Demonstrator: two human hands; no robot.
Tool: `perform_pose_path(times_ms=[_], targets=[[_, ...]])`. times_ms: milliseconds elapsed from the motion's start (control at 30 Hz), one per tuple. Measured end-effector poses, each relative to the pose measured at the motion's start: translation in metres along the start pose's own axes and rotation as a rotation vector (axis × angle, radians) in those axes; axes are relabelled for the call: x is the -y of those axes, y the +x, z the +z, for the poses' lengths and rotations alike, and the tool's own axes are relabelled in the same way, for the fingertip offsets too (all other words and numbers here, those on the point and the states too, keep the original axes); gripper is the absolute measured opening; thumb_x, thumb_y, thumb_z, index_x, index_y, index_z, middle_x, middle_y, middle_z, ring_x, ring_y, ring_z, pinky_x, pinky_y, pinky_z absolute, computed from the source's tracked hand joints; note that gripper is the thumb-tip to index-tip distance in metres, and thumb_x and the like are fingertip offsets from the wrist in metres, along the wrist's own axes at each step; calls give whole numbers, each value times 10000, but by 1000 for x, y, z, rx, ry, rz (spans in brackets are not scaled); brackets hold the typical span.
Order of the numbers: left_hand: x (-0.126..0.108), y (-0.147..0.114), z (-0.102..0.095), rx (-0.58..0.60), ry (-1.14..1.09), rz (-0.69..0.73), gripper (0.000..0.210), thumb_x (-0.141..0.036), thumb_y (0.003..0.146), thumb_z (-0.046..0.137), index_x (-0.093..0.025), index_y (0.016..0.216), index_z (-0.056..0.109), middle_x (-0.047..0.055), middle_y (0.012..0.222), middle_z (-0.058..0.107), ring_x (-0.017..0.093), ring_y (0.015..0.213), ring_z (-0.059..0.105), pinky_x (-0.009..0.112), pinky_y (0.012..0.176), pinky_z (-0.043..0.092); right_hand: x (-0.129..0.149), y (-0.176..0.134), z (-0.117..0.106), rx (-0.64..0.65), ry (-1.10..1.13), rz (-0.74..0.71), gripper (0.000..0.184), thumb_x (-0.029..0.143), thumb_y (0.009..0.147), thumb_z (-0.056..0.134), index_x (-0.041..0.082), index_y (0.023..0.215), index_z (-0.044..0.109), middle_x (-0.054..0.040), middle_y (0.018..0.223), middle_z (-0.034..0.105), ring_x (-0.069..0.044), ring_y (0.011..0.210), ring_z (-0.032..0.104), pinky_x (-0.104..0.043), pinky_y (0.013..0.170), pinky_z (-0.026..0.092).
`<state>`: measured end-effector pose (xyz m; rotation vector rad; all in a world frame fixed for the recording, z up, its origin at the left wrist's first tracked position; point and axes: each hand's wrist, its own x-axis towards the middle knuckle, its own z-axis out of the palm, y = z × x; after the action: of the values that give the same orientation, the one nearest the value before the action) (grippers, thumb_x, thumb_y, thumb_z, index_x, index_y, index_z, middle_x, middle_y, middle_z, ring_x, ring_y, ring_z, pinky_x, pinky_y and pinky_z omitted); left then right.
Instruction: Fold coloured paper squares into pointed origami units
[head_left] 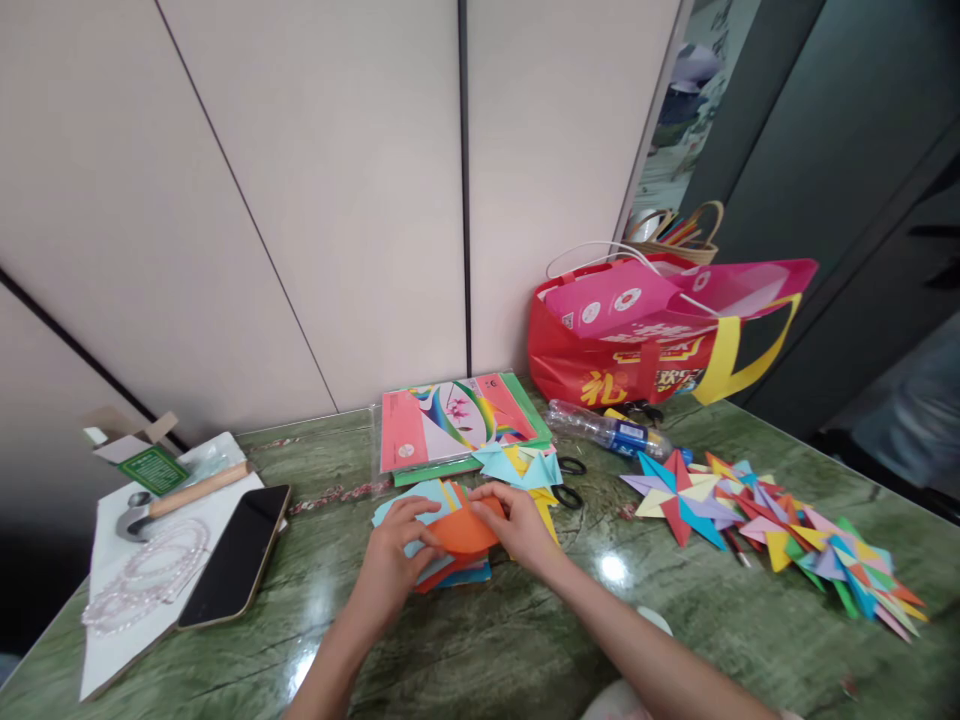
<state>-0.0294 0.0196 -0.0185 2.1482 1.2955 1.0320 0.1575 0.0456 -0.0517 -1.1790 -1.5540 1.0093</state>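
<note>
A sheet of orange paper (463, 530), bent into a curve, is held low over the table between my two hands. My left hand (397, 545) pinches its left side, fingers bent. At the upper right edge, the thumb and fingers of my right hand (519, 522) close on the same sheet. Underneath lies a small pile of coloured paper (472, 574), blue and orange at its edges and mostly hidden. Folded light-blue and yellow paper pieces (517, 464) lie just beyond my right hand, beside the black handles of scissors (568, 496).
Packs of coloured paper (450, 425) lie against the wall. On the right are folded paper stars (679, 498), a plastic bottle (607, 430) and a red gift bag (622, 350). On the left are a phone (236, 557), a hammer (187, 495), beaded strands (150, 575) and a small green box (150, 468).
</note>
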Motion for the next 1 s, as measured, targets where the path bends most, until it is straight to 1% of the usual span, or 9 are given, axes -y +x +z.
perform_pose_path(times_ms=[200,267,367,533,700,767,833,933,1000], targets=[[-13,5,-3,-4,-239,-352,175,-120,472,742,-185,420,588,79,873,698,246,871,611,378,814,432,7,-1,2,30,-14,-30,188,302,764,519,159,779,640,-29,757,663,-170,712,594,-258,646,446],[-13,5,-4,-3,-355,-457,181,-135,452,741,-172,405,570,93,836,700,251,837,622,362,773,449,10,-2,2,42,4,-37,212,325,773,511,158,773,641,-26,737,661,-165,701,592,-253,640,445],[-12,5,-4,-25,-516,-544,178,-187,462,739,-158,421,568,101,799,698,247,801,627,337,720,466,14,-5,2,82,44,-48,214,338,728,575,158,822,643,-35,792,664,-171,741,597,-257,669,452],[-16,3,-6,-54,-637,-630,223,-313,550,713,-138,483,592,108,826,691,223,760,619,298,650,471,17,-9,1,162,45,-42,378,364,603,702,171,921,629,-47,879,648,-196,784,592,-281,680,458],[-16,3,-4,-127,-763,-645,258,-364,602,691,-135,539,591,70,739,678,188,732,599,281,688,460,12,-9,4,149,101,-80,432,281,591,721,199,991,580,-37,949,624,-199,870,581,-304,770,448],[-14,2,-3,-140,-801,-645,254,-368,618,684,-138,572,587,32,676,655,151,663,575,255,660,453,10,-9,5,144,139,-89,434,250,602,710,203,1006,560,-32,944,613,-190,858,584,-289,741,460],[-11,2,-1,-162,-828,-648,268,-385,630,675,-145,581,565,-8,607,611,119,595,539,223,605,441,7,-8,7,141,170,-73,412,241,625,688,202,1011,547,-25,903,614,-180,802,591,-271,677,470],[-10,1,1,-204,-851,-664,295,-424,638,657,-159,603,535,-43,570,561,101,548,513,198,539,423,4,-7,8,117,230,-33,330,268,685,633,191,992,541,-20,838,623,-162,712,587,-244,589,463],[-11,1,2,-211,-860,-669,307,-448,643,644,-166,622,523,-51,567,554,98,532,517,188,510,415,2,-5,8,87,236,-13,268,299,715,598,179,952,559,-16,777,622,-150,657,573,-227,542,446]])
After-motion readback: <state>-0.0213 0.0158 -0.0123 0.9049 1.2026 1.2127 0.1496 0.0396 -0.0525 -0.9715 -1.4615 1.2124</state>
